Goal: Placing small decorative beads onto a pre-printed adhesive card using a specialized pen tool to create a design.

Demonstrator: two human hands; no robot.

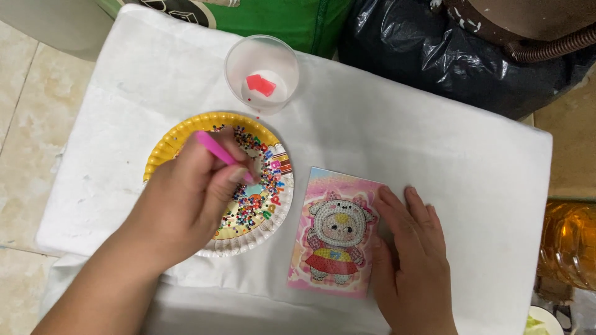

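My left hand [186,198] is closed around one pink pen [218,151], fingers pinched together on it, its tip down among the beads in the one paper plate [166,144], which has a yellow rim and a printed middle. The beads are loose, small and of many colours, too many and too fine for me to count. My right hand [411,260] lies flat and open, fingers together, holding nothing; it presses on the white cloth just beside the right edge of the one picture card [335,232], touching that edge. The card shows a single bear-like figure in a red skirt on a pink ground, and it lies just right of the plate. Beyond the plate stands one clear plastic cup [261,69] with one small pink piece in its bottom. All of this sits on the cloth-covered counter [434,142]. Past its far edge are one green bag [292,22] and one black plastic bag [434,56].
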